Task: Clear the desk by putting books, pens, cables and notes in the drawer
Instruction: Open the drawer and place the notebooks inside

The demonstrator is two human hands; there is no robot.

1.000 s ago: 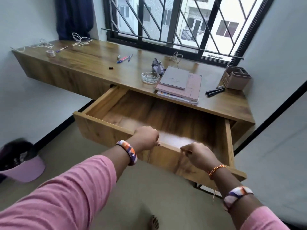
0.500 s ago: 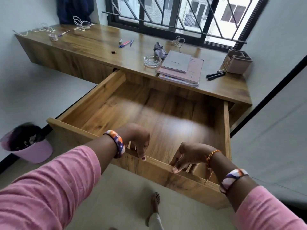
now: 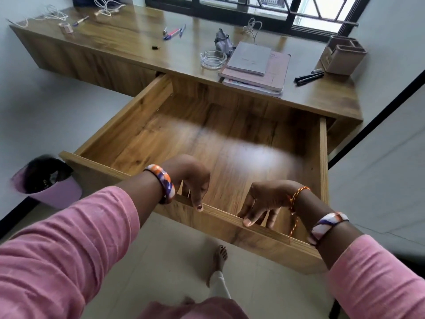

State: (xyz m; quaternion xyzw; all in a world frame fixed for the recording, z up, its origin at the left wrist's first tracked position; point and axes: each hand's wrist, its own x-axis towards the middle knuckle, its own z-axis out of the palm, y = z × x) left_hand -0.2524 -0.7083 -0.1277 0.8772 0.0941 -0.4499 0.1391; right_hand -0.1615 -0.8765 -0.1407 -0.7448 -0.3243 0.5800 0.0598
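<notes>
The wooden drawer (image 3: 124, 125) stands pulled far out from under the desk (image 3: 128, 42), with nothing inside it. My left hand (image 3: 190, 178) and my right hand (image 3: 264, 201) both hang over its front panel, fingers hooked loosely inside, thumb tips on the top edge. A stack of books (image 3: 255, 65) lies on the desk behind the drawer. Two black pens (image 3: 309, 78) lie to its right. Coloured pens (image 3: 173, 33) sit mid-desk, white cables (image 3: 105, 5) at the far left, and another cable (image 3: 253, 26) by the window.
A glass ashtray (image 3: 213, 59) and crumpled paper (image 3: 222, 41) sit left of the books. A brown organiser (image 3: 342, 55) stands at the desk's right end. A tape roll (image 3: 65, 27) lies far left. A lilac bin (image 3: 46, 180) stands on the floor beside the drawer's left corner.
The drawer has slid out from half open to fully extended, pulled by both hands. My grip on the front panel has loosened and the view has tilted downward.
</notes>
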